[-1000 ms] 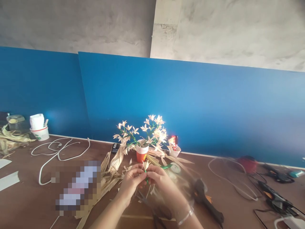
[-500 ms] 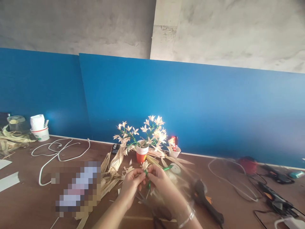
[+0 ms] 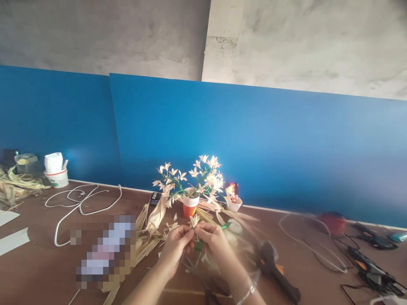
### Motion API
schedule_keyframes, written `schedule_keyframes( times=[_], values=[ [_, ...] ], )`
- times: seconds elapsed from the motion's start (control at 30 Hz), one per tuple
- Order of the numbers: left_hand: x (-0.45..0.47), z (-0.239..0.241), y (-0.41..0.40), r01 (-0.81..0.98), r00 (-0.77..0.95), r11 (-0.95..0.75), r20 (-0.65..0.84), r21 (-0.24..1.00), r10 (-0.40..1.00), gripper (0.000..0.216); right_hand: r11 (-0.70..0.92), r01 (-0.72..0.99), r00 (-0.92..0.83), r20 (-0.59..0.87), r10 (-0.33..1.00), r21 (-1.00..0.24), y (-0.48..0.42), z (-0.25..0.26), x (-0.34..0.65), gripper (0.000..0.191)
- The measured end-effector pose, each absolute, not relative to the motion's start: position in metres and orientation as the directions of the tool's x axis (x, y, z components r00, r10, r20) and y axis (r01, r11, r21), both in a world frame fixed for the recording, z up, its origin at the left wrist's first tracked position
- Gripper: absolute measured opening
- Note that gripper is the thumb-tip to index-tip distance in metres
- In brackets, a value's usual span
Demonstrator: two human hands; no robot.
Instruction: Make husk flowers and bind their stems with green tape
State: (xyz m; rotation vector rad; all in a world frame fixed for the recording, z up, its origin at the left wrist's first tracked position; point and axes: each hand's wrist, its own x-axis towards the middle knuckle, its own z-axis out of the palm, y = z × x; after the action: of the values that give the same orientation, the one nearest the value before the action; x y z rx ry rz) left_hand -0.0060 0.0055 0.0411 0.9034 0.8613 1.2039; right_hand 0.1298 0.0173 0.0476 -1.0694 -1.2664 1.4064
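Observation:
Between my two hands is a small pale flower [image 3: 194, 221] with pointed petals, apparently of dried corn husk. My left hand [image 3: 175, 245] is closed in a pinch just below the petals, on the flower's stem. From the other side my right hand [image 3: 212, 237] also pinches at the flower's base, its fingertips meeting the left ones. A bit of green tape [image 3: 199, 245] shows under the fingers. Most of the stem is hidden by the hands. Just beyond, a stack of paper cups [image 3: 190, 208] holds green-stemmed branches of similar flowers [image 3: 211, 181].
Dried husks [image 3: 155, 218] lie left of the cups. A tape roll [image 3: 235, 225] and a black glue-gun-like tool [image 3: 276, 271] are to the right. White cable [image 3: 57, 231] loops at left. Black tools [image 3: 369, 264] lie far right. A blue panel [image 3: 254, 140] stands behind.
My right fingers have shifted slightly up toward the petals. The green at the flower's base is now more covered by the fingers. The view has moved a little.

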Motion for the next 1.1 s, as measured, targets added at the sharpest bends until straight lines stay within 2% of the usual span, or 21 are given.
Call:
schedule_keyframes(
  times=[0.13, 0.33, 0.5, 0.6, 0.73, 0.93, 1.1],
  values=[
    [-0.007, 0.043, 0.004, -0.456, 0.24, 0.196, -0.092, 0.868, 0.966, 0.032, -0.036, -0.128, -0.193, -0.011, 0.981, -0.991, 0.015, 0.051, 0.134, 0.033],
    [-0.007, 0.042, 0.002, -0.471, 0.296, 0.265, -0.133, 0.841, 0.946, 0.032, -0.042, -0.156, -0.212, -0.008, 0.977, -0.987, 0.011, 0.057, 0.137, 0.022],
    [-0.006, 0.042, 0.003, -0.47, 0.229, 0.25, -0.156, 0.846, 0.961, 0.032, 0.085, 0.01, -0.155, 0.082, 0.984, -0.996, 0.012, 0.059, 0.135, 0.008],
    [-0.005, 0.042, 0.004, -0.422, 0.197, 0.222, -0.15, 0.879, 0.969, 0.035, 0.17, 0.124, -0.107, 0.157, 0.982, -0.978, 0.01, 0.062, 0.133, 0.006],
    [-0.006, 0.042, 0.004, -0.385, 0.192, 0.172, -0.103, 0.907, 0.976, 0.035, 0.234, 0.126, -0.108, 0.221, 0.969, -0.964, 0.009, 0.063, 0.13, 0.007],
    [-0.01, 0.047, 0.004, -0.408, 0.251, 0.165, -0.063, 0.898, 0.966, 0.034, -0.002, -0.199, -0.292, 0.057, 0.955, -0.98, 0.01, 0.061, 0.133, 0.02],
    [-0.011, 0.051, 0.001, -0.408, 0.337, 0.249, -0.108, 0.879, 0.935, 0.036, -0.149, -0.274, -0.404, -0.027, 0.914, -0.95, 0.008, 0.063, 0.138, 0.019]
  ],
)
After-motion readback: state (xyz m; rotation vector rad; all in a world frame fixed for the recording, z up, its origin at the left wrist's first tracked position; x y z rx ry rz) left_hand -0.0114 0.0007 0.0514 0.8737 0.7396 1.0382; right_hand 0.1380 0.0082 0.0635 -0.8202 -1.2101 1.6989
